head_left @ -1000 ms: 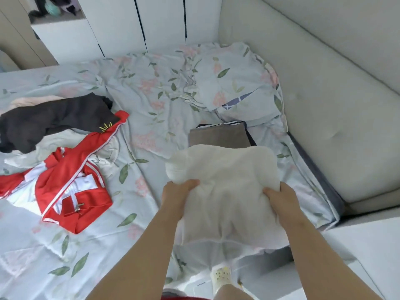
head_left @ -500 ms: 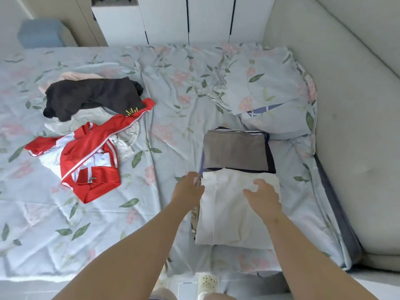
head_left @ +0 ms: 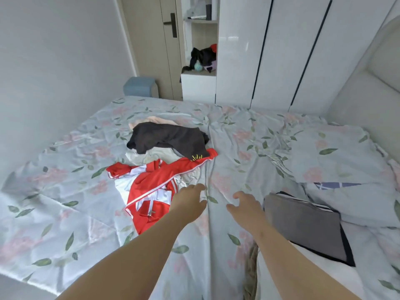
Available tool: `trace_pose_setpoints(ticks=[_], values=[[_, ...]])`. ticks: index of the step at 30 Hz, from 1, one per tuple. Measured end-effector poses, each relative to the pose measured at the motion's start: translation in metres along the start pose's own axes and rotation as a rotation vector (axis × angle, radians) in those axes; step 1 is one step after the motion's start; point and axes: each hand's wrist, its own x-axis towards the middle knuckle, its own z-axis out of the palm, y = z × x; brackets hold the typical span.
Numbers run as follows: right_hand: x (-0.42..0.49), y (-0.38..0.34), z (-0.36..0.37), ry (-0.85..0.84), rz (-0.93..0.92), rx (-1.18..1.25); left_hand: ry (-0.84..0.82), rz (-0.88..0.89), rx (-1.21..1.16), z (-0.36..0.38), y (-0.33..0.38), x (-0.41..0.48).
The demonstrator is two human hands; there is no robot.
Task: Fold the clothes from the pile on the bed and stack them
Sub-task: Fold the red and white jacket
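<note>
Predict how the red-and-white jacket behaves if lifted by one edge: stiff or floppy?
Likely floppy: the red-and-white jacket lies crumpled with folds, so it should drape and unfold. Probably light, looking like thin fabric. Its far sleeve seems to run under the dark garment, so a lift may drag that along.

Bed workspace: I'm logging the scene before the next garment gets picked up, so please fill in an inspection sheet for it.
Surface: floral bed sheet, wrinkled.
Job's things: unfolded red and white jacket, dark garment partly over its sleeve, pale clothes beneath; folded grey garment on a black folded piece; folded white garment beside them, nearer the camera.
Clutter: pillow by the headboard.
Hands: left hand and right hand open, holding nothing, stretched toward the unfolded clothes.
Cables: nothing seen.
Surroundings: white wardrobe, blue stool, padded headboard.
</note>
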Motion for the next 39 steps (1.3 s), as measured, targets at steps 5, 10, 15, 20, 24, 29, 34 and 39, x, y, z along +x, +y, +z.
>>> trace_pose_setpoints(ticks=[5,10,15,20,24,29,34,39], values=[[0.034,-0.084,0.039,0.023,0.002,-0.032,0.023,0.026,0.055,-0.047,-0.084,0.026],[0.057,-0.173,0.077,0.069,0.036,-0.026,-0.002,0.094,0.101,-0.094,-0.169,0.05],[0.08,-0.249,0.094,0.151,0.012,-0.015,0.018,0.166,0.138,-0.142,-0.228,0.083],[0.099,-0.296,0.1,0.203,-0.011,-0.057,0.02,0.202,0.135,-0.163,-0.265,0.107],[0.114,-0.312,0.113,0.183,-0.016,-0.071,0.016,0.204,0.102,-0.169,-0.286,0.118],[0.131,-0.311,0.139,0.071,0.028,-0.088,-0.037,0.163,0.083,-0.158,-0.309,0.127],[0.152,-0.301,0.169,-0.039,0.025,-0.103,-0.15,0.079,0.093,-0.131,-0.333,0.137],[0.176,-0.268,0.198,-0.188,0.051,-0.167,-0.262,0.012,0.102,-0.089,-0.347,0.146]])
